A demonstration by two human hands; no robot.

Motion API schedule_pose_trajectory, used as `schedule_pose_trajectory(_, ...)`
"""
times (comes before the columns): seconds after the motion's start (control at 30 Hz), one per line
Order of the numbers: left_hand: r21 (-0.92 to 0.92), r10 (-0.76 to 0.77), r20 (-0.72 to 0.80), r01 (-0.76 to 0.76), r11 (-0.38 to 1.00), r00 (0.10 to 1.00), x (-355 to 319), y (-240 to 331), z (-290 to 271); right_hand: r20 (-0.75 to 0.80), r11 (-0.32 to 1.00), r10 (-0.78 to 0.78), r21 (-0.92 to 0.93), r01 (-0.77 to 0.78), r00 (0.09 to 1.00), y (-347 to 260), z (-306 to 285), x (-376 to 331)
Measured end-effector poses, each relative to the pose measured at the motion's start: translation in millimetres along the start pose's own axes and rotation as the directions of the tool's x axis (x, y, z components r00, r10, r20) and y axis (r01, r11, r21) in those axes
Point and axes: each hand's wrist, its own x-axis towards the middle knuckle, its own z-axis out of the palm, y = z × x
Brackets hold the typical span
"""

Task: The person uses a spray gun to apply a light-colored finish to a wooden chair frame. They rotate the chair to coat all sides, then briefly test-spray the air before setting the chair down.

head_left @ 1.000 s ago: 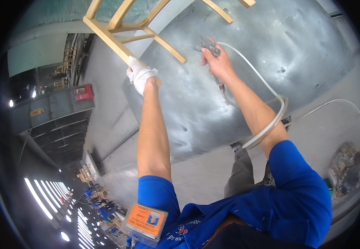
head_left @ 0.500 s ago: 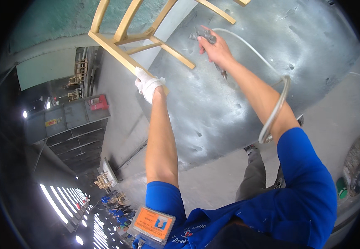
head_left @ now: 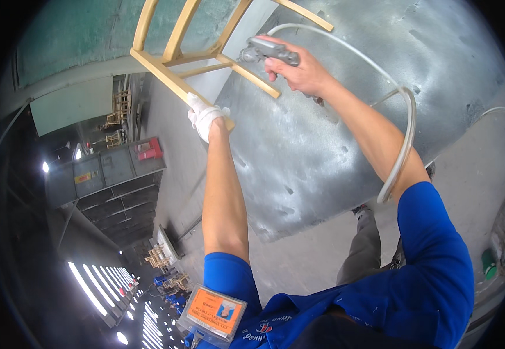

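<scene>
My left hand point(head_left: 206, 117), in a white glove, is closed round the lower end of a leg of a light wooden chair point(head_left: 168, 77). The chair is held up tilted, with its slats and other legs reaching past the top edge of the view. In my bare right hand point(head_left: 309, 74) is a grey metal spray gun point(head_left: 271, 51), its nozzle pointing left toward the chair's legs. A pale hose point(head_left: 361, 53) runs from the gun in a loop over my right forearm. My fingers hide part of the gun's handle.
Below the chair and gun lies a grey, paint-smeared metal sheet point(head_left: 322, 168). A greenish wall point(head_left: 84, 43) stands at the upper left. On the left are a grey cabinet point(head_left: 110, 166) with a red object point(head_left: 149, 149) and more wooden chairs point(head_left: 158, 256). A green object point(head_left: 489, 263) sits at the lower right.
My right hand has turned the spray gun so its nozzle points left, and brought it closer to the chair. The hose has shifted with it. My left hand keeps its hold on the chair leg.
</scene>
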Motion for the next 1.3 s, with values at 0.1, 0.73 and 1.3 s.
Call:
schedule_pose_trajectory(0.1, -0.021, 0.025, -0.006, -0.025, 0.999, 1.0, -7, -3, 2, -0.033, 0.978, -0.008, -0.211, 0.001, 0.999, 10, 4, 26)
schedule_pose_trajectory(0.73, 0.06, 0.115, 0.025, -0.117, 0.991, 0.993, -1, -7, 4, -0.574, 0.885, -0.198, -0.454, -0.108, 0.795, 54, -34, -28)
schedule_pose_trajectory(1.3, 0.089, 0.116, 0.063, -0.121, 0.989, 0.991, 17, 3, 2, -0.662, 0.986, -0.028, 0.105, 0.129, 0.749, -10, -20, -79)
